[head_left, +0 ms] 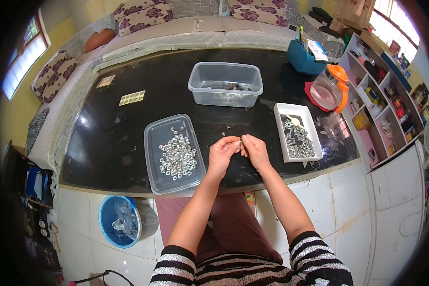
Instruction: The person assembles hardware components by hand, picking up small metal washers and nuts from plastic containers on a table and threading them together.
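My left hand (222, 155) and my right hand (254, 152) meet over the black table, fingertips pinched together around a small piece too tiny to name. To the left of them lies a clear plastic lid (159, 174) bearing a heap of silvery hex nuts (177, 156). On the right, a white open box (280, 135) holds many small grey metal fasteners (299, 140) and a pale spoon-like piece (295, 122). Beyond my hands stands a clear plastic tub (225, 97) with small dark pieces along its bottom.
A glass jug (325, 91) with orange lid and handle stands on a red mat at the right, near a teal holder (304, 58). Cards (131, 98) lie on the far left tabletop (114, 138). A blue bucket (110, 228) sits on the floor; shelves (374, 95) stand right.
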The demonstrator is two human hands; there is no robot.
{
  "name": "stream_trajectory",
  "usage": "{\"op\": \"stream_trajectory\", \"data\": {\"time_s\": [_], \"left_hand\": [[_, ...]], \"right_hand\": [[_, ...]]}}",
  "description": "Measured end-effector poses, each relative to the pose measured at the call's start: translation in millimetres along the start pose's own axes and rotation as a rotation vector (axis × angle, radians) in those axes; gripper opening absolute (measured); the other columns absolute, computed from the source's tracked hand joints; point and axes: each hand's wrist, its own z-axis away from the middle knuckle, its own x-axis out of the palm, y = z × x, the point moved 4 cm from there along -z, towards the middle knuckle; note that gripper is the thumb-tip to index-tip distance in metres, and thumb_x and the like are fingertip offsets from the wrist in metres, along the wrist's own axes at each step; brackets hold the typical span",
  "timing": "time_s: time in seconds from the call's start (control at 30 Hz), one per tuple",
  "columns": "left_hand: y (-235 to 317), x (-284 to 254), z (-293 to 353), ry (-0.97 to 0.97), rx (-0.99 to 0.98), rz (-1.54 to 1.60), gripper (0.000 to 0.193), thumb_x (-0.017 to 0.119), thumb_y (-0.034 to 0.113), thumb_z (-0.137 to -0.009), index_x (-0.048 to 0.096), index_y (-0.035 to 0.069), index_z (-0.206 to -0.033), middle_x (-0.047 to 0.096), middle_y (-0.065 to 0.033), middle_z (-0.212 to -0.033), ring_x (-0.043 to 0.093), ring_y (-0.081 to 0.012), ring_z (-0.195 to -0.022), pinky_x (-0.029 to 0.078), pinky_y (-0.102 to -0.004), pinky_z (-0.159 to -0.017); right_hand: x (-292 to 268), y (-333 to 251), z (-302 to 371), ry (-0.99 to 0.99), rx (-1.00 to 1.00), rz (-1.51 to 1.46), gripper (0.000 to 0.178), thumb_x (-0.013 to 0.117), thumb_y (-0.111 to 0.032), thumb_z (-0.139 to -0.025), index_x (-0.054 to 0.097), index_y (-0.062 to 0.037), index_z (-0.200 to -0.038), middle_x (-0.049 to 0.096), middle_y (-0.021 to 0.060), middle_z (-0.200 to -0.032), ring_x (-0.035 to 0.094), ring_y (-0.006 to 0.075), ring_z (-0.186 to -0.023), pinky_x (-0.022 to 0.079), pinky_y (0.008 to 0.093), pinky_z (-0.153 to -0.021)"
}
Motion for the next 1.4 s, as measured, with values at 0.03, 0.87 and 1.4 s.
{"op": "stream_trajectory", "data": {"time_s": [0.03,0.87,1.4], "left_hand": [[1,-1,0,0.01,0.004,-0.005,0.013,0.054,0.003,-0.075,0.055,-0.001,-0.087,0.055,-0.0012,-0.074,0.049,-0.005,-0.065,0.041,-0.0173,-0.062],[-2,1,1,-0.067,0.005,0.035,0.013,0.054,0.005,-0.076,0.055,-0.001,-0.087,0.056,-0.0017,-0.077,0.051,-0.0054,-0.068,0.042,-0.0178,-0.063],[0,0,1,-0.051,0.003,0.042,0.013,0.053,0.004,-0.076,0.055,-0.001,-0.088,0.056,-0.0017,-0.075,0.05,-0.0056,-0.067,0.041,-0.0177,-0.064]], "right_hand": [[0,0,0,0.003,-0.021,-0.011,0.036,0.044,-0.028,-0.082,0.047,-0.0032,-0.056,0.046,0.0002,-0.049,0.042,0.0055,-0.044,0.034,0.0199,-0.042],[-1,7,-2,-0.003,-0.022,0.014,0.031,0.046,-0.024,-0.082,0.047,-0.0033,-0.06,0.045,0.0002,-0.049,0.041,0.0046,-0.044,0.032,0.019,-0.041],[1,2,-3,0.051,-0.106,0.055,0.031,0.046,-0.024,-0.083,0.048,-0.0031,-0.061,0.045,0.0005,-0.049,0.042,0.0056,-0.044,0.033,0.0196,-0.041]]}}
